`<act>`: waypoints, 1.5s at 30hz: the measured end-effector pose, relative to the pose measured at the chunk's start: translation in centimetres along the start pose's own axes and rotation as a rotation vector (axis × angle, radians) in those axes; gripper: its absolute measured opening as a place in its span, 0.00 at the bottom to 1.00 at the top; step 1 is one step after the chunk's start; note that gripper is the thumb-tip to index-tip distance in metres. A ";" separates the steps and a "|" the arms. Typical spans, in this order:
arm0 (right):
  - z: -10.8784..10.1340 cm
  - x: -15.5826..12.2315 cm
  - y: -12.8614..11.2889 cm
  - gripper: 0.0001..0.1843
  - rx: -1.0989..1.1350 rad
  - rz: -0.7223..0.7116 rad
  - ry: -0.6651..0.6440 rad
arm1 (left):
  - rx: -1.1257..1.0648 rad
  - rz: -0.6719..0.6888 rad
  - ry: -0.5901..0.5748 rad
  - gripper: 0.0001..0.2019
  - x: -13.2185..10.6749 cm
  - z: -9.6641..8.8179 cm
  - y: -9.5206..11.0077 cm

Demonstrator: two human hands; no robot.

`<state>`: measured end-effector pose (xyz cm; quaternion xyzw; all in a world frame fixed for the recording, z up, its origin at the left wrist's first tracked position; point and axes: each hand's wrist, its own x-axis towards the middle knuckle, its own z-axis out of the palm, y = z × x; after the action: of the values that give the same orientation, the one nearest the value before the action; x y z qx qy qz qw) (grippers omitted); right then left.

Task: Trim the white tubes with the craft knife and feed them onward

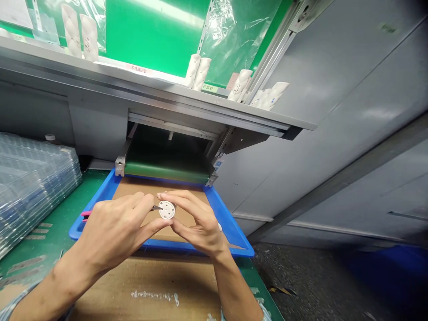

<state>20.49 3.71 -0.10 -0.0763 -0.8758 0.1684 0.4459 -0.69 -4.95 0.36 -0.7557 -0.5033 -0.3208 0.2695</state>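
My right hand (200,220) grips a white round plastic part (167,210) between thumb and fingers. Its flat end, with several small holes, faces me. A slim pointed metal tool (156,207) is in my left hand (115,223), its dark tip at the left rim of the part. Pink handle ends (86,215) stick out behind that hand; the tool's middle is hidden by my fingers. Both hands are closed and held above a blue tray (230,223) lined with brown cardboard (133,187). My left thumb reaches the lower edge of the part.
Beyond the tray, a green conveyor belt (167,169) comes out of an opening. Stacked clear plastic trays (36,178) stand at left. Overhead, a metal shelf (160,96) carries several white twisted tubes (201,73). Cardboard with handwriting (157,281) lies in front, on a green table (43,243).
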 end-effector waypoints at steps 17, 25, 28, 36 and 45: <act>0.1 -0.1 0.2 0.24 -0.031 -0.031 0.043 | -0.194 0.000 -0.130 0.24 0.1 0.1 0.1; 0.5 -0.3 0.3 0.25 0.059 0.037 0.083 | -0.368 -0.039 -0.011 0.12 0.1 -0.3 -0.3; 0.8 -0.5 0.4 0.23 0.140 0.078 0.114 | -0.539 -0.140 -0.041 0.13 0.2 -0.2 -0.2; 1.2 -0.4 0.4 0.21 0.136 0.050 0.043 | -1.017 -0.434 -0.229 0.09 1.0 -0.8 0.0; 1.2 -0.9 0.9 0.19 0.099 0.111 0.068 | -1.015 -0.397 -0.235 0.10 0.9 -0.9 0.0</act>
<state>20.02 3.98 -1.78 -0.1084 -0.8453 0.2332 0.4684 -0.61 -5.11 1.62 -0.7122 -0.4449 -0.4812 -0.2515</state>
